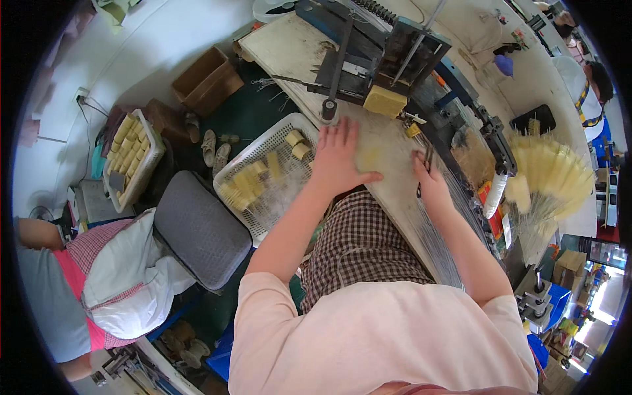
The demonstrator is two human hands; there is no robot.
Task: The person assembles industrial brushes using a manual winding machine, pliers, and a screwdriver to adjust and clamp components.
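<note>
My left hand (337, 158) lies with spread fingers at the left edge of the pale worktop (368, 148). Its fingertips reach the foot of a round metal post (328, 110) on the bench machine (395, 59). Nothing shows in that hand. On the right, my right hand (432, 186) is closed around a dark slim two-armed tool (428, 158); whether it is scissors or tweezers I cannot tell. A yellow block (385, 101) sits on the machine beyond my hands. Long thin wires (428, 240) lie along the bench beside my right forearm.
A white basket (230, 164) with yellow bundles stands left of my lap. Pale yellow bristle brushes (550, 168) fan out at right, near a white-wrapped handle (495, 196). A grey chair (203, 227) and a co-worker's apron (131, 276) are at left, another basket (158, 148) behind.
</note>
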